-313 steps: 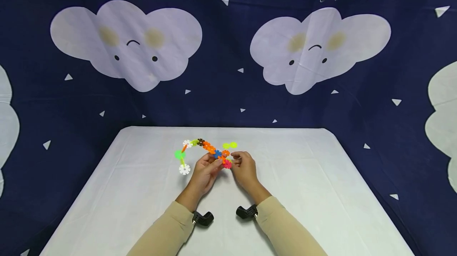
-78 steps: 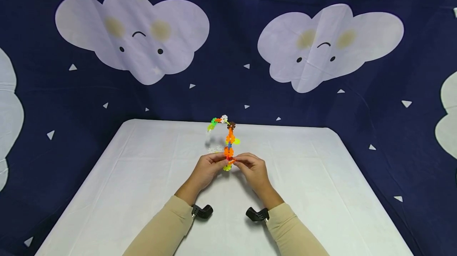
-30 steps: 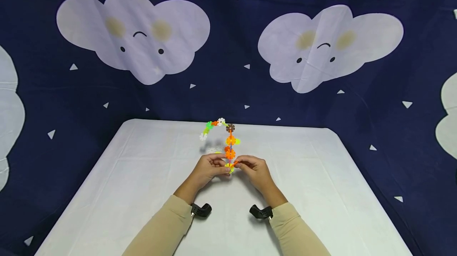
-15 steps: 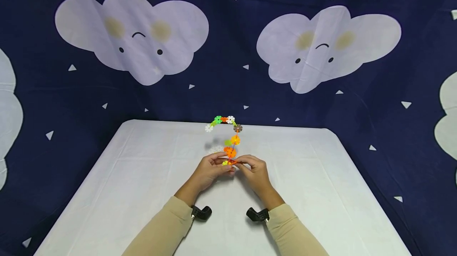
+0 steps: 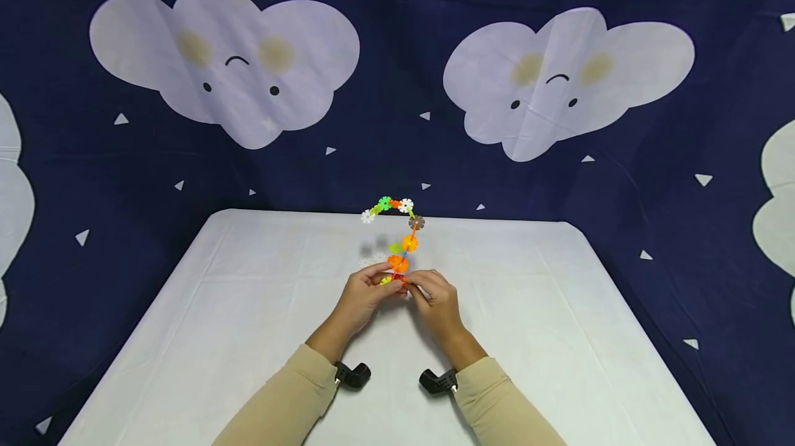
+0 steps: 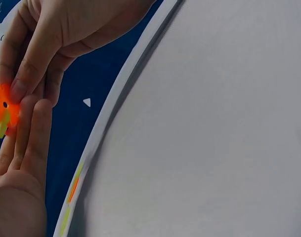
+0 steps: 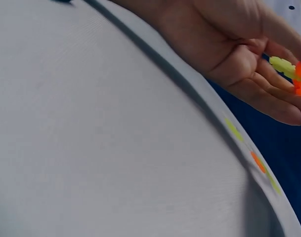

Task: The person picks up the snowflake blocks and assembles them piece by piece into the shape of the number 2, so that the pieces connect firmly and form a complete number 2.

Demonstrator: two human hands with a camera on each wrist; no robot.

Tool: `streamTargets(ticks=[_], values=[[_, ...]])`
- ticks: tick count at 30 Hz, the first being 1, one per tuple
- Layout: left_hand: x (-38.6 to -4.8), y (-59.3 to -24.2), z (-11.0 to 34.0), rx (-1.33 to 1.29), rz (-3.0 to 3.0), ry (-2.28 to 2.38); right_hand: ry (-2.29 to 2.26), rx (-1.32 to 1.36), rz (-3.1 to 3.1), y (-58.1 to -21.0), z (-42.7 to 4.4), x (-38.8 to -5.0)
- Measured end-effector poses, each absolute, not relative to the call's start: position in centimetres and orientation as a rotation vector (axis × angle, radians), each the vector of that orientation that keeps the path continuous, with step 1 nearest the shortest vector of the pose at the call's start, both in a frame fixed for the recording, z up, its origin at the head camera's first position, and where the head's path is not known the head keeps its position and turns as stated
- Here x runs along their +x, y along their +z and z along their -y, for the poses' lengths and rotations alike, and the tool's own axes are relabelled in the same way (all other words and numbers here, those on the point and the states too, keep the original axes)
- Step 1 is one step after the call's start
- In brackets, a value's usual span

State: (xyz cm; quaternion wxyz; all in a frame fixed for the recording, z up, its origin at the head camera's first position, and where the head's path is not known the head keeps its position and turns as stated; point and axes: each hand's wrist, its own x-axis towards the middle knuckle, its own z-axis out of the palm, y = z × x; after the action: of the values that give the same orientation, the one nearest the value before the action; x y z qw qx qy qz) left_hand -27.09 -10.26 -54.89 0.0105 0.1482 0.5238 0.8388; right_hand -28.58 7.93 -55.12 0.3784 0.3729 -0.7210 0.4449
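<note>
In the head view, a chain of slotted discs [image 5: 410, 244] rises above the white table [image 5: 528, 335]. The left hand [image 5: 357, 297] pinches its lower end between thumb and forefinger, and the right hand [image 5: 439, 301] pinches an orange disc [image 5: 399, 281] at that same end. The step seems to be fitting this disc: best to line notch up with notch, brace the lime disc [image 5: 386, 281] next to it and push straight, as twisting might spring the links higher up. A navy cloud-print backdrop [image 5: 404, 52] hangs behind the chain.

In the left wrist view, the right thumb presses the orange disc's edge; beside the chain's end, two left fingers lie extended and close together. Beyond the chain, yellow and orange pieces [image 6: 73, 190] show along the table's edge.

The right wrist view shows the left palm beside the chain's end; the right fingers' state I cannot tell from here.
</note>
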Motion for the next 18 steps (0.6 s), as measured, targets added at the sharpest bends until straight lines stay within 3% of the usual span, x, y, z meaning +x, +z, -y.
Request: streamTargets(ticks=[7,18], values=[[-26.76,-54.36,9.91,0.324,-1.657,2.646,0.995,0.948,1.82,-55.22,-7.6,-28.42],[-26.43,-54.87,9.63,0.613,-1.858,2.594,0.991,0.939,1.814,-55.08,-7.61,-28.28]])
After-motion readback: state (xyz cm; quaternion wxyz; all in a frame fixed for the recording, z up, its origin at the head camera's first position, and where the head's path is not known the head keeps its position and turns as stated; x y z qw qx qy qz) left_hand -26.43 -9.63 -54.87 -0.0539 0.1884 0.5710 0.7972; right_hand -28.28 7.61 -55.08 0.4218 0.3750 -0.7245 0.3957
